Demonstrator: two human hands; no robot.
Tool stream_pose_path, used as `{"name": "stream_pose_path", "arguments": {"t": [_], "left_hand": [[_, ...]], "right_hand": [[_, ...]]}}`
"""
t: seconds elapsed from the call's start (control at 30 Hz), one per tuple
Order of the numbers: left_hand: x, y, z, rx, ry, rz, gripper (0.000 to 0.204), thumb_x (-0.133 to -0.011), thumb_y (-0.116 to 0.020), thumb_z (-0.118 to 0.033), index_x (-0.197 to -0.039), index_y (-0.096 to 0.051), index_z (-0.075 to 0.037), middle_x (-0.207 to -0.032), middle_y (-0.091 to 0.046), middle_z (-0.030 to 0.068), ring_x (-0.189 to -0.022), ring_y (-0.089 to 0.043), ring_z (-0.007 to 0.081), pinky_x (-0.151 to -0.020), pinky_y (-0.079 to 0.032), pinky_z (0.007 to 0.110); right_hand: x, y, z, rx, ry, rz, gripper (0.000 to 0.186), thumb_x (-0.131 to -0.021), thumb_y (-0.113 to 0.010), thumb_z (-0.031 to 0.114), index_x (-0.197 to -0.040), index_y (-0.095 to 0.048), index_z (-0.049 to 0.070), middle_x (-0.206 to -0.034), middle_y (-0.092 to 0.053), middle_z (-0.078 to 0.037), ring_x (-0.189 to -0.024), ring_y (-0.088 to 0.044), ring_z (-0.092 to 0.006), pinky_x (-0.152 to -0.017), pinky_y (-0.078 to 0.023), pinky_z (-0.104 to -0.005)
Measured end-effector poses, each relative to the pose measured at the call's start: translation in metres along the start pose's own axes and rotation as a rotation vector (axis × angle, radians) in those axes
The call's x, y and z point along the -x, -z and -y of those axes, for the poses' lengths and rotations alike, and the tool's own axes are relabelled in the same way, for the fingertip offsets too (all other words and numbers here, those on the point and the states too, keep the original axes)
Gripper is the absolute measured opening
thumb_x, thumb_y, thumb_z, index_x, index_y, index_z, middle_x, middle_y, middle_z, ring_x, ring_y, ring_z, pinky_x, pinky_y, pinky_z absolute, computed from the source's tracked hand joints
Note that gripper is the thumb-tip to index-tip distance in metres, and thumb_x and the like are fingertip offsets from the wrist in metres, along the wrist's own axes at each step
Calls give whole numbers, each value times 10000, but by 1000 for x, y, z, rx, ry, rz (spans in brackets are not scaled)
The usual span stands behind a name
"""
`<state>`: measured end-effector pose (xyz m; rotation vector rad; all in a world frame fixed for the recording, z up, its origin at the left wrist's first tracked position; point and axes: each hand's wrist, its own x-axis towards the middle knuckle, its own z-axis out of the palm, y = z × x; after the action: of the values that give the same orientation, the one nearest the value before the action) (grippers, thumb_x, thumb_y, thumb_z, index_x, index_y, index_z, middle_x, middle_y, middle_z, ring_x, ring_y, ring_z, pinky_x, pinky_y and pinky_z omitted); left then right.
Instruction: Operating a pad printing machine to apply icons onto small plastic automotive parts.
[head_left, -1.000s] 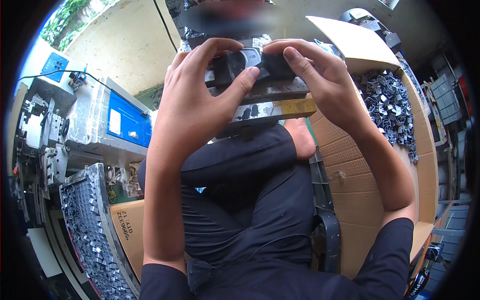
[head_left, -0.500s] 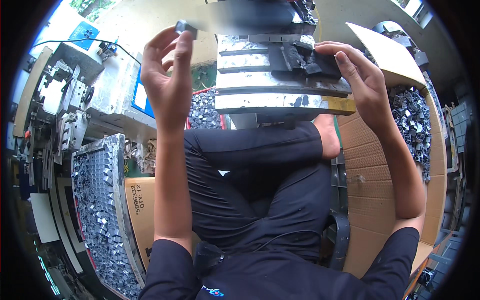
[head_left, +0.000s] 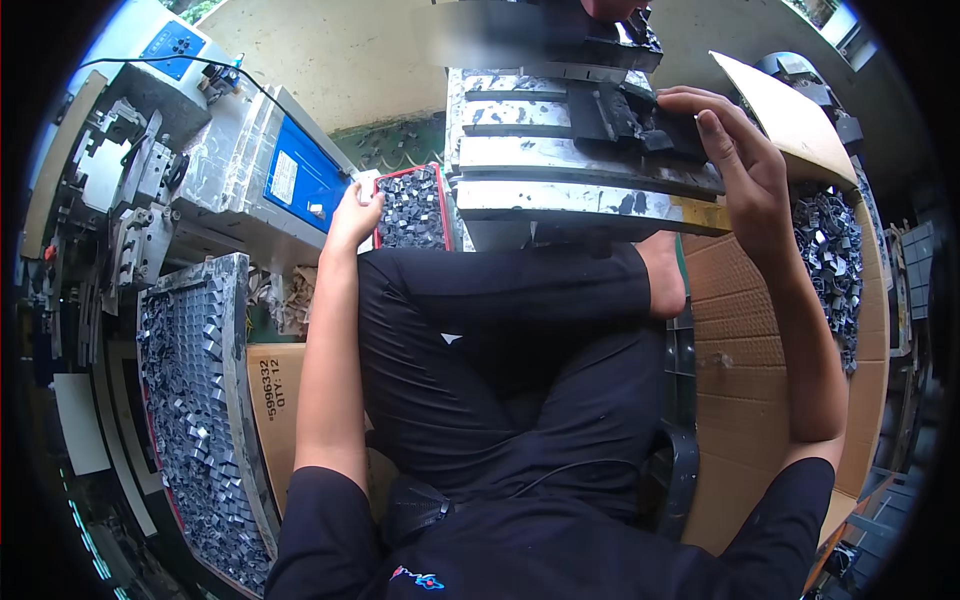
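My left hand (head_left: 355,215) is low at the left end of a red-rimmed tray (head_left: 449,215) of small dark metal pieces. Its thumb shows, but the other fingers are partly hidden, and I cannot make out whether a piece is in it. My right hand (head_left: 750,165) lies at the right end of a black fixture (head_left: 592,115) on a slotted metal machine table (head_left: 560,198). Its fingers stretch along the fixture's edge, with the thumb apart from them. Above the table is a dark, blurred machine part (head_left: 510,35).
Left of the tray stands a grey machine housing (head_left: 225,165) with a blue panel. A framed bin (head_left: 240,330) of small metal pieces stands at my left, beside a cardboard box (head_left: 275,400). At my right, an open carton (head_left: 735,390) holds more pieces.
My left hand has come down from near the dark machine part, where it held a small metal piece at its fingertips, to beside the tray. My right hand has stayed at the fixture.
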<state>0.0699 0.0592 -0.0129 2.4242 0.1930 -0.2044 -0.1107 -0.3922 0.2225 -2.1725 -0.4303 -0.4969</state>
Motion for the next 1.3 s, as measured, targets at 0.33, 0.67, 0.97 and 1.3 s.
{"name": "stream_pose_path", "arguments": {"t": [0.33, 0.67, 0.97, 1.3], "left_hand": [[6, 0, 6, -7, -16, 502, 443, -1050, -644, -354, -1335, -726, -25, -972, -808, 69, -779, -683, 136, -764, -560, 322], [27, 9, -27, -13, -241, 88, 327, -929, -713, -328, -817, -768, -26, -690, -698, 118, -651, -649, 162, -672, -534, 374], [55, -5, -79, -287, -346, -234, 388, -883, -627, -419, -778, -825, -103, -778, -743, 222, -810, -755, 419, -819, -601, 494], [59, -6, -83, -356, -397, -181, 385, -879, -616, -399, -758, -809, -88, -798, -755, 224, -801, -766, 406, -783, -620, 491]], "right_hand": [[-1, -3, 4, 0, 28, 0, 342, -1157, -518, 274, -1298, -742, 56, -1298, -728, -107, -1258, -650, -206, -1107, -475, -328], [-3, -6, 8, 29, 53, 4, 326, -1157, -516, 247, -1283, -740, 47, -1304, -725, -117, -1272, -639, -221, -1121, -464, -339], [-3, -4, 10, 57, 30, 5, 322, -1156, -505, 206, -1271, -729, 6, -1334, -720, -118, -1306, -616, -234, -1156, -426, -357], [0, -1, 15, 176, 41, 29, 287, -1133, -500, 125, -1275, -717, 3, -1374, -694, -139, -1355, -589, -278, -1185, -398, -402]]}}
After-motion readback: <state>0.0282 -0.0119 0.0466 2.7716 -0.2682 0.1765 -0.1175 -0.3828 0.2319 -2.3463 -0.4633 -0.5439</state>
